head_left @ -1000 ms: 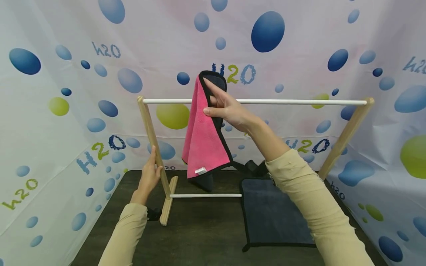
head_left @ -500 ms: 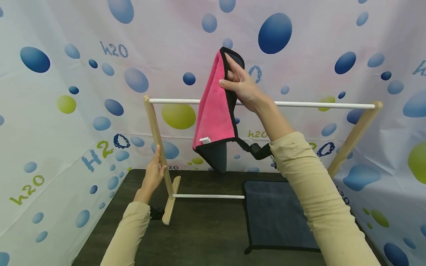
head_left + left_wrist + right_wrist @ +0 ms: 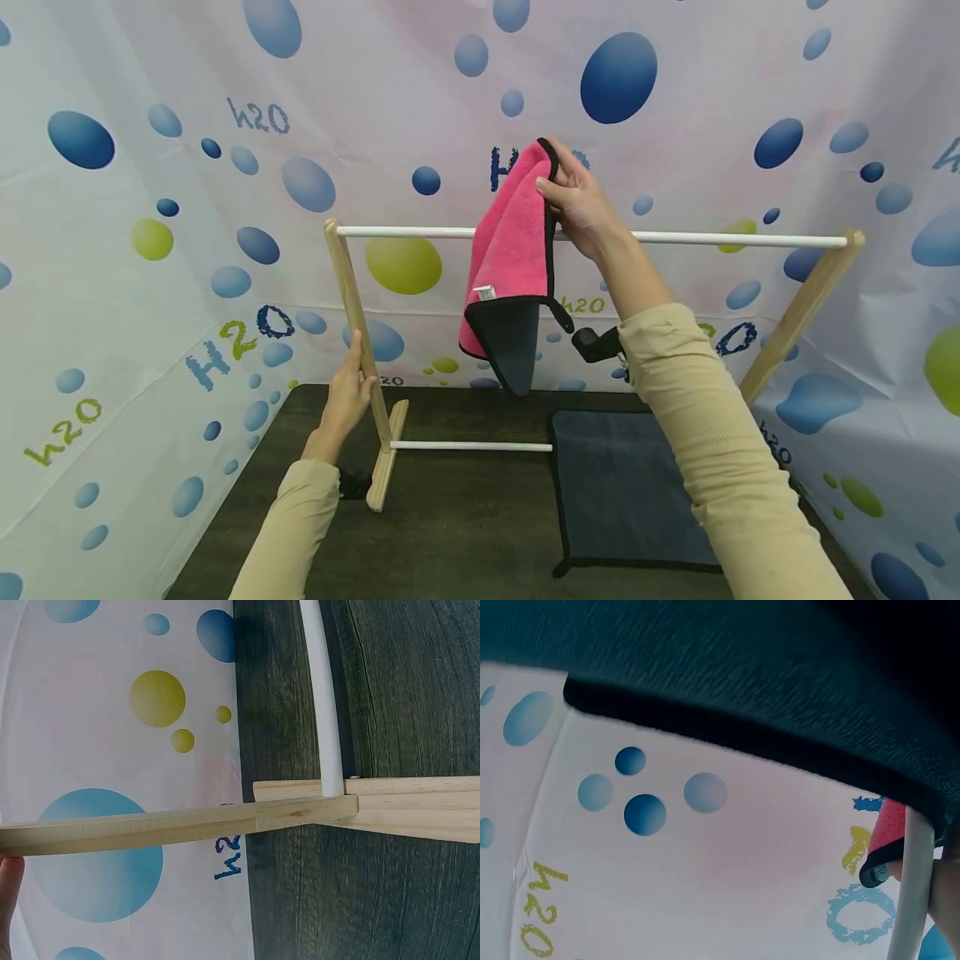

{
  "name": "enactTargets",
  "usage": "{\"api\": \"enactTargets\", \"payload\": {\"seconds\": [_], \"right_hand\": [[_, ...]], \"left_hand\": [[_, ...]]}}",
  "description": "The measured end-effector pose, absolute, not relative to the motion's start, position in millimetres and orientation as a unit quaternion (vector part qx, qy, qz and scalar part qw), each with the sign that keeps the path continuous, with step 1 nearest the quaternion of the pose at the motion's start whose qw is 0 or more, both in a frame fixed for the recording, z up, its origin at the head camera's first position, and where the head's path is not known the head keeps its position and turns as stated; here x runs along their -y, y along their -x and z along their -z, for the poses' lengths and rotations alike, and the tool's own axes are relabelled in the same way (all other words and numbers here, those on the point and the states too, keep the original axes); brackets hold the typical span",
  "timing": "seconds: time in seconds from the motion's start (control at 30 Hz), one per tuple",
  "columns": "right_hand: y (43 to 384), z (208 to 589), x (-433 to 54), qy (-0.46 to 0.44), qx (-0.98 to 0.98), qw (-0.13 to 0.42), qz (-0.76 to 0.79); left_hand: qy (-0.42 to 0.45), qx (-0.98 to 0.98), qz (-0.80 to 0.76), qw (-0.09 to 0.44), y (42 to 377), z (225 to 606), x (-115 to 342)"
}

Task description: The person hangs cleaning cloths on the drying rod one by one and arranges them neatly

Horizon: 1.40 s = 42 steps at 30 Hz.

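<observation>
A pink cloth [image 3: 513, 242] with black edging and a dark grey reverse hangs in front of the rack's white top rail [image 3: 712, 239]. My right hand [image 3: 585, 204] pinches its upper edge just above the rail. I cannot tell whether any of the cloth lies behind the rail. Close to the camera in the right wrist view, the cloth's dark side [image 3: 705, 660] fills the top, and a bit of pink shows past the rail. My left hand [image 3: 345, 404] holds the rack's left wooden post [image 3: 348, 287]; one fingertip [image 3: 9, 881] touches that post in the left wrist view.
A second dark grey cloth [image 3: 630, 492] with black edging lies flat on the dark wooden table [image 3: 465, 533], at the right. The rack also has a right post [image 3: 798, 317], a wooden foot [image 3: 388, 458] and a low white bar [image 3: 472, 447]. A bubble-printed curtain [image 3: 675, 167] stands behind.
My right hand lifted the cloth above the rail and to the right, then lowered it a little. The cloth's lower part swung and shows more grey. The left hand stayed on the post.
</observation>
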State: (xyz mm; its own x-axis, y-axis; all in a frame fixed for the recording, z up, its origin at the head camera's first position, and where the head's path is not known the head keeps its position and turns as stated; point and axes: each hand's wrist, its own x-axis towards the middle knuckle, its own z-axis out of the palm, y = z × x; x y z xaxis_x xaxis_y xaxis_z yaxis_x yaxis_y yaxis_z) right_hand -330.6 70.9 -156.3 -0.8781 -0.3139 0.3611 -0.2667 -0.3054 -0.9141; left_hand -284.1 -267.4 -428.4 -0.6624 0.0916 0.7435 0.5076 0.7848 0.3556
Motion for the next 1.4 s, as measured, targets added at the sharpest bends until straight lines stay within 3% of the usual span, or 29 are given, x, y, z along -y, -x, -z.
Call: {"api": "enactTargets", "payload": {"seconds": [0.77,0.87,1.13,1.4], "right_hand": [[331,156,-71,0.186,-0.599,0.031,0.778],[331,155,-71,0.19,-0.6,0.029,0.776],[330,155,-71,0.189,-0.601,0.032,0.776],[331,156,-72,0.186,-0.605,0.033,0.774]], "left_hand": [[0.143,0.874,0.294,0.359,274,427,259],[0.137,0.864,0.299,0.381,271,426,254],[0.1,0.796,0.312,0.509,265,431,224],[0.172,0.777,0.385,0.467,260,435,181]]}}
